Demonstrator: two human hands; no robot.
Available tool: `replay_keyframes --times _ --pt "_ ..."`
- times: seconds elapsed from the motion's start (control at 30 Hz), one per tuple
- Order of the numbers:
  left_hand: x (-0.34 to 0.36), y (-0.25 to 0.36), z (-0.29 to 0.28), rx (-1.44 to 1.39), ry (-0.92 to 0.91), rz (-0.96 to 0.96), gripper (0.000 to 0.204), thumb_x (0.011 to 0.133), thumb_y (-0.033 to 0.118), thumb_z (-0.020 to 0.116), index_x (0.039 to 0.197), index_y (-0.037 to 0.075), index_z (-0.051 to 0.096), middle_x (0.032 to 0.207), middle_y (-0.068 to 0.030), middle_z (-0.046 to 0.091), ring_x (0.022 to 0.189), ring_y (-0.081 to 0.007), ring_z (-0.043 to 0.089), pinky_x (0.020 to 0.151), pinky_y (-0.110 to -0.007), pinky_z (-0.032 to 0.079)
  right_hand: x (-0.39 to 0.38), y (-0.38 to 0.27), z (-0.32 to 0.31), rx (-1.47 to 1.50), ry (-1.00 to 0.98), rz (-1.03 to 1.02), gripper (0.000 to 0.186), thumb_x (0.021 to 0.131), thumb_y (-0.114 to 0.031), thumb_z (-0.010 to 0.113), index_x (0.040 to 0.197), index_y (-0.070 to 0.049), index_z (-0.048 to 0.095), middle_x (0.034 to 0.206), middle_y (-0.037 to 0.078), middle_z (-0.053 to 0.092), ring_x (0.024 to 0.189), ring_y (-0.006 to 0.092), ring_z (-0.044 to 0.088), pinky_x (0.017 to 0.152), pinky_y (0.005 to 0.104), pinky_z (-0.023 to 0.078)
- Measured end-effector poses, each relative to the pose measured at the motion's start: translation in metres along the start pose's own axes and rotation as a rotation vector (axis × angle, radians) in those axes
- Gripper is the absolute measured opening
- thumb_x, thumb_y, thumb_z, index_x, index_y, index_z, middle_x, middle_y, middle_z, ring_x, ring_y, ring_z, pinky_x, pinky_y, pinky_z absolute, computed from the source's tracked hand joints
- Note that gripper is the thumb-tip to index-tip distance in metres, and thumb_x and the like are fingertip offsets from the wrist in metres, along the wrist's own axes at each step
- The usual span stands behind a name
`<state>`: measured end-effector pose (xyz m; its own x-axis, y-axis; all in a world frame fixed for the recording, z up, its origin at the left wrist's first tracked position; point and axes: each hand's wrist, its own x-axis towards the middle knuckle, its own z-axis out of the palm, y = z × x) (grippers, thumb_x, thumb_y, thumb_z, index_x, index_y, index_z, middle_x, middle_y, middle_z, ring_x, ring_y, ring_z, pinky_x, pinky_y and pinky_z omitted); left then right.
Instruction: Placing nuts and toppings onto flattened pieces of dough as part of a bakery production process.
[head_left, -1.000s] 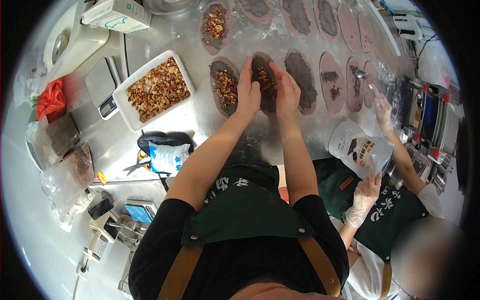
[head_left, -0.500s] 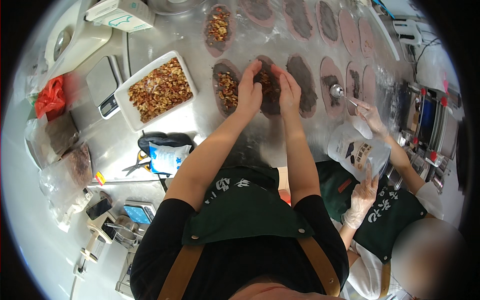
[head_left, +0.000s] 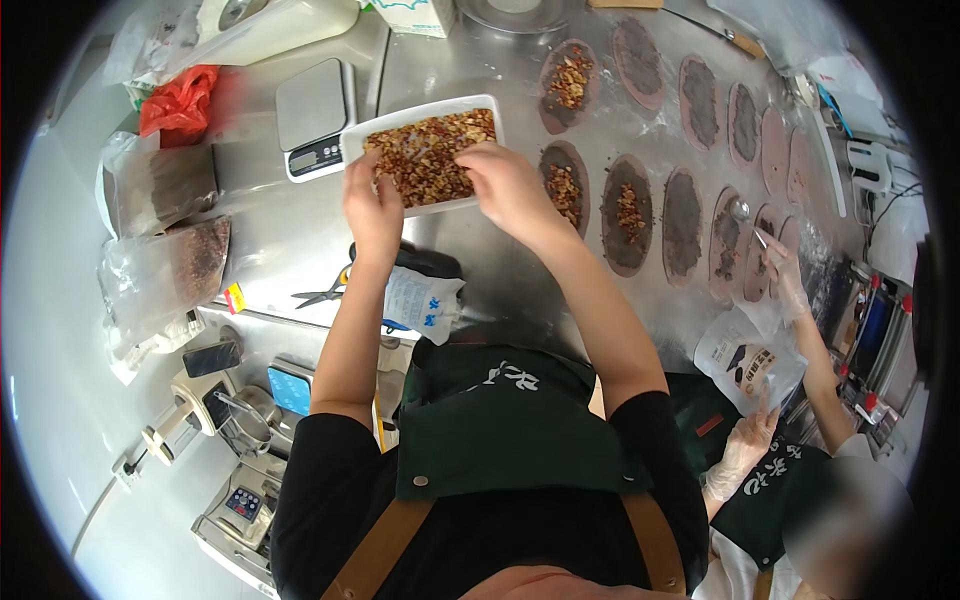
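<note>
Both my hands are at a white tray (head_left: pixel 500 135) of chopped reddish-brown nut pieces (head_left: pixel 430 150). My left hand (head_left: pixel 374 210) is over the tray's near left corner, thumb and fingers apart. My right hand (head_left: pixel 508 188) reaches over the right side, its bent fingertips just above or touching the nuts, thumb apart from them. To the right lie rows of flat pinkish oval dough pieces, several spread with dark grey filling. A nut strip lies on one dough oval (head_left: pixel 611 235), on another beside my right wrist (head_left: pixel 557 160), and on a far one (head_left: pixel 552 110).
A kitchen scale (head_left: pixel 312 105) stands left of the tray. Scissors (head_left: pixel 325 292) and a white-and-blue pouch (head_left: pixel 425 303) lie near my left forearm. At right, a co-worker's gloved hand (head_left: pixel 785 270) holds a spoon (head_left: pixel 742 210) over dough; the other supports a pouch (head_left: pixel 750 360).
My hands have moved left from a dough oval to the nut tray. That oval now shows a nut strip, uncovered. The view has shifted left. The co-worker's spoon is still over the dough.
</note>
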<state>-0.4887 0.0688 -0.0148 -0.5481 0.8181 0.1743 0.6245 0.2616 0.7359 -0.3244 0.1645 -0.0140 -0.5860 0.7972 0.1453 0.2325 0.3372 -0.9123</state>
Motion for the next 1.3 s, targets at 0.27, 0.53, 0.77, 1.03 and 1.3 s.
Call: replay_keyframes --times 0.27,0.53,0.77,1.03,1.3 --pt "-0.037 -0.062 -0.049 0.192 0.32 -0.087 0.031 0.08 0.001 0.052 0.111 0.0 0.052 0.114 -0.0191 0.05 0.107 -0.0345 0.047 0.092 -0.041 0.037 0.057 0.007 0.062 -0.844 -0.498 0.075 0.022 0.072 -0.003 0.06 0.094 0.001 0.062 0.102 0.015 0.056 0.097 0.0295 0.054 0.077 0.0379 0.049" --pt "-0.08 -0.135 -0.064 0.289 0.364 -0.336 0.028 0.081 0.004 0.052 0.109 -0.003 0.052 0.114 -0.0186 0.047 0.107 -0.0339 0.046 0.093 -0.04 0.037 0.056 0.009 0.078 -0.82 -0.591 -0.056 0.028 0.071 -0.009 0.067 0.098 -0.007 0.061 0.104 0.013 0.055 0.097 0.0282 0.055 0.077 0.0398 0.047" --pt "-0.082 -0.144 -0.054 0.372 0.362 -0.255 0.026 0.081 0.003 0.052 0.106 -0.002 0.054 0.118 -0.0179 0.047 0.108 -0.0339 0.042 0.091 -0.04 0.037 0.065 0.028 0.079 -0.67 -0.654 -0.076 0.019 0.073 -0.002 0.059 0.091 -0.005 0.062 0.092 0.014 0.058 0.089 0.0311 0.058 0.077 0.0396 0.047" --pt "-0.084 -0.152 -0.051 0.391 0.355 -0.243 0.025 0.08 0.006 0.054 0.104 -0.001 0.055 0.115 -0.0182 0.048 0.107 -0.0345 0.042 0.091 -0.041 0.036 0.055 0.037 0.055 0.614 -0.293 0.651 0.013 0.077 -0.003 0.063 0.089 -0.001 0.062 0.085 0.012 0.063 0.079 0.0237 0.061 0.072 0.0327 0.051" --pt "-0.083 -0.145 -0.051 0.39 0.358 -0.219 0.024 0.078 0.003 0.053 0.101 -0.003 0.054 0.116 -0.0182 0.047 0.106 -0.0358 0.041 0.091 -0.043 0.036 0.03 0.025 0.048 1.581 -0.082 0.757 0.02 0.088 -0.013 0.052 0.099 0.003 0.058 0.092 0.014 0.059 0.088 0.0249 0.058 0.078 0.0373 0.051"
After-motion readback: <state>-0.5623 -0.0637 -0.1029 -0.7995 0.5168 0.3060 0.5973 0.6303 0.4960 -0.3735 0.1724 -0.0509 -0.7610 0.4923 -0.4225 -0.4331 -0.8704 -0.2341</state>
